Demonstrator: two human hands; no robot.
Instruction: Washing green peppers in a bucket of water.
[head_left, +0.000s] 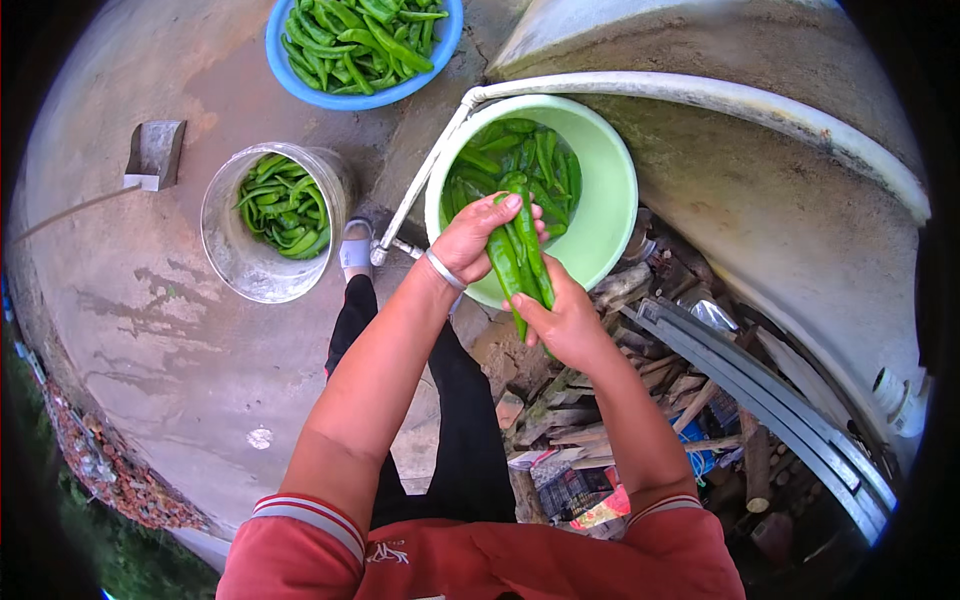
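Several long green peppers (517, 251) are bunched between my two hands, above the near rim of a pale green plastic basin (606, 202). My left hand (476, 232) grips the upper ends, its thumb pressed over them. Lower down, my right hand (559, 319) closes around the tapering ends, which point toward me. Inside the basin, more green peppers (551, 161) lie in water. My hands and the held bunch hide part of the basin's near side.
Left of the basin, a whitish bucket (225, 255) holds green peppers. A blue basin (289, 79) heaped with peppers stands at the top. A white pipe (600, 81) bends around the green basin. Firewood (577, 420) and metal bars (757, 397) lie at right; a long-handled dustpan (156, 154) at left.
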